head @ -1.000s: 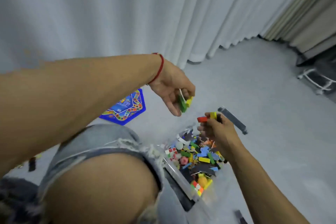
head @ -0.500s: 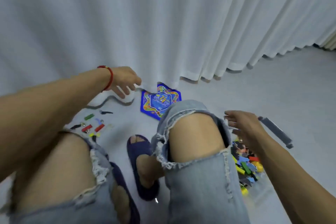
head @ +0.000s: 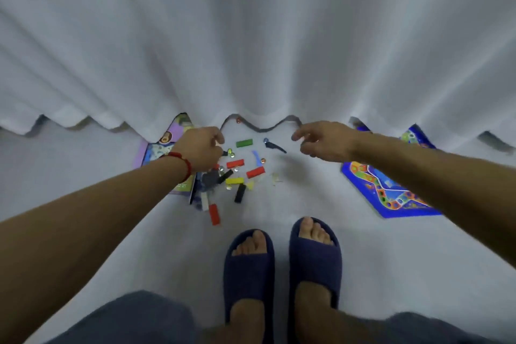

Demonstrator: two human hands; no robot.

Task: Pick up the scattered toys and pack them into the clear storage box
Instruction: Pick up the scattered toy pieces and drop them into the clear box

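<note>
Both hands are reaching over the scattered blocks (head: 236, 173) on the floor. The left hand (head: 202, 148), fingers curled narrow, is hovering nearest; the green block (head: 244, 143) is lying at its three o'clock, long axis pointing sideways. The right hand (head: 324, 139), fingers loosely open, is hanging farther off at the block's three o'clock. The box is out of view.

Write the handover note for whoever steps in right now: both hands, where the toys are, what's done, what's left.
Left hand: reaching down at the left edge of the toy pile, fingers curled; whether it already grips a piece cannot be told.
Right hand: open and empty, hovering over the pile's right side.
Toys: the green block, red blocks, yellow block and black block lie scattered on the floor by the curtain. Blue game board lies to the right, purple board to the left.
Clear storage box: out of view.
Left: gather this pile and the boards, pack them.
</note>
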